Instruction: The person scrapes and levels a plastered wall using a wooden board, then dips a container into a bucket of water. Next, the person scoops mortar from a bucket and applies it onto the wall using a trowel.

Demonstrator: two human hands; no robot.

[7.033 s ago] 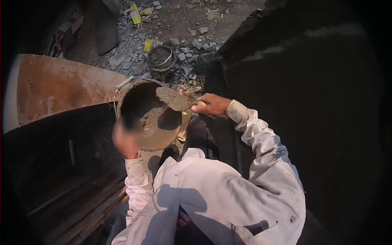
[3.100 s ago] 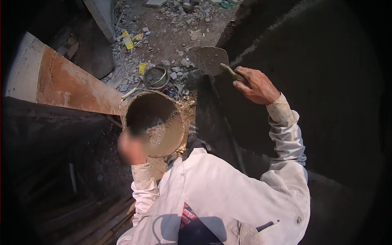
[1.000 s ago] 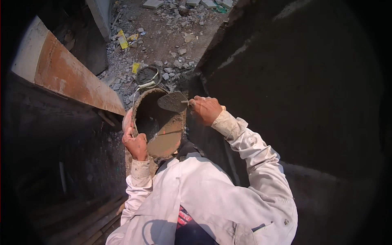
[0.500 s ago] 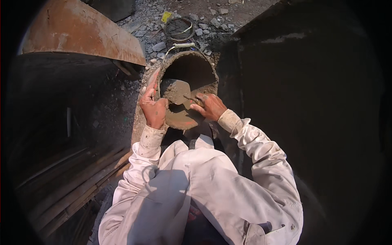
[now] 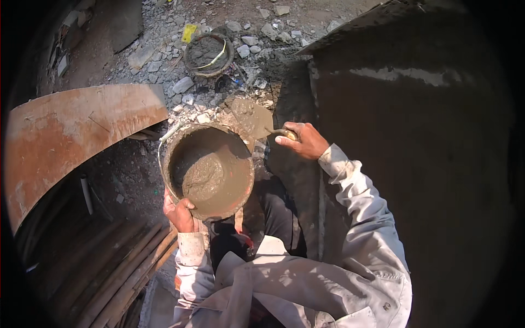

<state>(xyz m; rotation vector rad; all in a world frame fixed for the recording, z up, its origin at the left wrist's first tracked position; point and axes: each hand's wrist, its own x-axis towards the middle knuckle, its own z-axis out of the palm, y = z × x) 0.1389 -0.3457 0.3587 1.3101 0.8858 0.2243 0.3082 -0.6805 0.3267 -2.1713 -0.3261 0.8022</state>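
My left hand [image 5: 179, 212] grips the near left rim of a mortar-caked bucket [image 5: 236, 191], thumb over the edge. Wet grey mortar [image 5: 203, 176] lies at the bottom of the bucket, and its pale wire handle hangs over on the left side. In my right hand [image 5: 304, 141] is the wooden grip of a trowel [image 5: 256, 121]. The trowel's broad blade, smeared with mortar, is held outside the bucket, beyond its far right rim.
A second bucket [image 5: 209, 53] filled with mortar stands on the rubble ahead. A curved, rust-stained panel [image 5: 82, 128] rises at the left, above a stack of wooden poles [image 5: 128, 273]. Along the right runs a dark plastered wall [image 5: 404, 164].
The bucket has tipped more upright, showing the mortar inside. My right hand has drawn the trowel out of it, up and to the right. My left hand has moved lower on the rim.
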